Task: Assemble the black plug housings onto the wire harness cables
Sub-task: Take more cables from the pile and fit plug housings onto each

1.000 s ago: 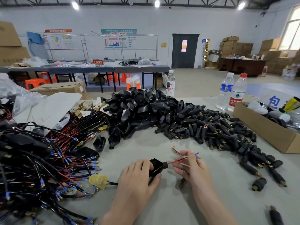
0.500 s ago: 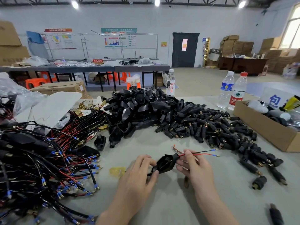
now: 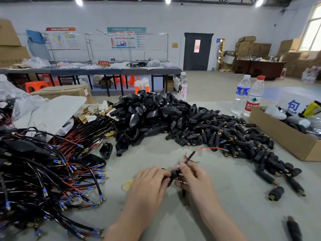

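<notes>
One black plug housing (image 3: 171,176) low centre, just above desk (image 3: 234,197), gripped in curled left hand (image 3: 149,181); right hand (image 3: 194,178) pinches cable (image 3: 190,156) at housing's end; red wire (image 3: 208,148) arches rightward; heap of housings (image 3: 156,115) beyond; harness pile (image 3: 43,171) left; cardboard box (image 3: 281,136) right.

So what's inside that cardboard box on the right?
The cardboard box holds white rounded pieces, a yellow object and darker bits. Its near wall hides whatever lies deeper.
</notes>
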A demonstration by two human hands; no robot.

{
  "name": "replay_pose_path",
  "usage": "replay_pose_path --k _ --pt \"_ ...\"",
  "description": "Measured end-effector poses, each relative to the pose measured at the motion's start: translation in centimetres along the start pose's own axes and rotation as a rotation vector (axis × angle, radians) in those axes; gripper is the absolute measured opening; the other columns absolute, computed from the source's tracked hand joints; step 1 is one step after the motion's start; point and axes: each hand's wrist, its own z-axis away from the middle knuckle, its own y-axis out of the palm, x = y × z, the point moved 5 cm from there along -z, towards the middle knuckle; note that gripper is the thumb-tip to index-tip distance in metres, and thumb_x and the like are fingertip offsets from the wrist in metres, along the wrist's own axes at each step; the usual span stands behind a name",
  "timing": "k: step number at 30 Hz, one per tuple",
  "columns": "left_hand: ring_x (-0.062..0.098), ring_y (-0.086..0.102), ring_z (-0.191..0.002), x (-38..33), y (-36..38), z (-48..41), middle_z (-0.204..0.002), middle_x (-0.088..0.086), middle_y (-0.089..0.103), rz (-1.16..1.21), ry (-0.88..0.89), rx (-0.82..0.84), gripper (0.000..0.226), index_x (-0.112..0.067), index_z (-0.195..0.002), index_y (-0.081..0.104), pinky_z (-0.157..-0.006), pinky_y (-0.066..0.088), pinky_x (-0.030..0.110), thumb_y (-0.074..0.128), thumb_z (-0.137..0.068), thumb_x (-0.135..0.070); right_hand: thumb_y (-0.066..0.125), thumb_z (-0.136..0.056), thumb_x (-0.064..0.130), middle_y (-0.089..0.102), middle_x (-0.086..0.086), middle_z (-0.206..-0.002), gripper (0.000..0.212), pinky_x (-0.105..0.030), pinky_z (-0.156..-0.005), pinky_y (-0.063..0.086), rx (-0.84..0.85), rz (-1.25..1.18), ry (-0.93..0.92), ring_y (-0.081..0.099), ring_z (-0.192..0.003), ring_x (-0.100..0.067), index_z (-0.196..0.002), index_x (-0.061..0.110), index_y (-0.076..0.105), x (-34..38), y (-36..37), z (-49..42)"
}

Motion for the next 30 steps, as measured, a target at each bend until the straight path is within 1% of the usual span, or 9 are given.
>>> replay_pose_path --k 3,9,11,15,18,20,24,26,30 --pt "0.011 0.057 -0.088 -0.1 -0.3 0.0 -0.096 -0.016 0.06 -0.03 0.001 -0.038 0.024 -0.028 -0.101 0.063 -0.081 0.04 0.03 0.042 -0.096 -0.039 0.057 -0.099 0.016 0.077 -0.005 -0.083 0.011 -0.022 -0.057 0.056 -0.024 0.007 -0.018 0.072 -0.07 -0.015 -0.099 0.008 0.065 0.2 0.0 0.0" --pt "0.004 0.049 -0.101 1.9 -0.3 0.3 -0.108 -0.021 0.053 -0.02 -0.197 -0.029 0.034 -0.031 -0.113 0.058 -0.09 0.041 0.029 0.033 -0.098 -0.05 0.055 -0.101 0.024 0.077 -0.006 -0.084 0.019 -0.023 -0.052 0.055 -0.178 -0.03 -0.026 0.071 -0.064 -0.016 -0.101 0.007 0.062 0.3 -1.7 -0.3" --pt "0.003 0.048 -0.105 2.8 0.2 0.7 -0.11 -0.022 0.052 -0.03 -0.262 0.016 0.036 -0.032 -0.119 0.057 -0.096 0.037 0.028 0.03 -0.101 -0.049 0.054 -0.102 0.026 0.077 -0.004 -0.085 0.021 -0.021 -0.053 0.054 -0.206 -0.019 -0.024 0.073 -0.068 -0.016 -0.102 0.007 0.062 0.2 -2.1 -0.4" --pt "0.0 0.042 -0.109 3.9 0.3 1.1 -0.118 -0.021 0.052 -0.04 -0.35 0.02 0.038 -0.032 -0.128 0.053 -0.095 0.029 0.022 0.033 -0.1 -0.049 0.052 -0.102 0.028 0.076 -0.002 -0.088 0.024 -0.023 -0.056 0.055 -0.259 -0.027 -0.03 0.073 -0.078 -0.021 -0.106 0.006 0.061 0.0 -2.6 -0.6" --pt "-0.001 0.04 -0.117 4.6 0.5 1.1 -0.127 -0.021 0.051 -0.007 -0.399 0.045 0.041 -0.034 -0.136 0.048 -0.1 0.027 0.022 0.035 -0.101 -0.049 0.051 -0.103 0.028 0.076 -0.002 -0.087 0.025 -0.024 -0.057 0.056 -0.261 -0.029 -0.028 0.073 -0.08 -0.023 -0.108 0.005 0.06 -0.1 -2.7 -0.6" --pt "0.0 0.04 -0.116 4.8 0.7 1.1 -0.125 -0.022 0.053 0.007 -0.407 0.055 0.039 -0.034 -0.137 0.048 -0.1 0.027 0.023 0.04 -0.1 -0.046 0.05 -0.103 0.028 0.076 -0.003 -0.088 0.024 -0.025 -0.058 0.057 -0.259 -0.037 -0.021 0.074 -0.082 -0.024 -0.108 0.006 0.06 -0.1 -2.7 -0.5" --pt "-0.001 0.045 -0.104 5.1 0.6 1.0 -0.103 -0.027 0.051 0.116 -0.44 0.021 0.032 -0.035 -0.13 0.053 -0.097 0.03 0.025 0.048 -0.099 -0.04 0.051 -0.103 0.029 0.076 -0.001 -0.088 0.024 -0.024 -0.06 0.058 -0.259 -0.073 -0.002 0.074 -0.084 -0.023 -0.107 0.007 0.06 0.0 -2.9 -0.5" --pt "-0.001 0.052 -0.098 5.5 0.5 0.9 -0.098 -0.022 0.053 0.25 -0.474 -0.036 0.024 -0.034 -0.122 0.058 -0.097 0.04 0.03 0.054 -0.098 -0.033 0.052 -0.102 0.029 0.076 -0.003 -0.088 0.023 -0.024 -0.06 0.058 -0.239 -0.09 0.007 0.074 -0.083 -0.023 -0.107 0.008 0.061 0.0 -2.7 -0.4" --pt "0.006 0.063 -0.089 5.6 0.6 0.8 -0.094 -0.01 0.062 0.509 -0.562 -0.078 0.017 -0.036 -0.11 0.064 -0.085 0.052 0.034 0.06 -0.096 -0.027 0.058 -0.099 0.022 0.074 -0.013 -0.092 0.016 -0.021 -0.063 0.057 -0.116 -0.113 0.032 0.075 -0.084 -0.022 -0.108 0.009 0.06 -0.1 -1.3 -0.1"
